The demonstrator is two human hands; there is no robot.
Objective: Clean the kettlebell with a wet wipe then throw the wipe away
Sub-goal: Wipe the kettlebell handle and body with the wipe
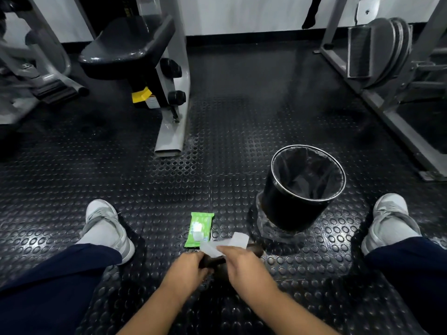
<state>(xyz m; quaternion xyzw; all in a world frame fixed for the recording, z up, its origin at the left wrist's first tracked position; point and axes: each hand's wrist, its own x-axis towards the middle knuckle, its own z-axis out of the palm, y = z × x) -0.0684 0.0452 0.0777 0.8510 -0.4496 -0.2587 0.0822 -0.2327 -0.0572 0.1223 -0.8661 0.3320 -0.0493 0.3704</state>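
A white wet wipe [229, 244] is pinched in my right hand [244, 267] and pressed over a dark kettlebell [256, 249]. My hands hide most of the kettlebell. A dark stretch of it shows between them and another bit shows past the wipe on the right. My left hand [187, 269] curls round the kettlebell's left part and steadies it. A green pack of wipes [199, 229] lies flat on the floor just beyond my hands. A black round bin [278, 206] with a dark liner stands open to the right of the pack.
I sit on a black studded rubber floor [150, 194] with my legs spread and a grey-white shoe on each side [106, 226] [391, 221]. A gym machine with a padded seat [125, 47] stands at the far left. A weight-plate rack [387, 52] stands at the far right.
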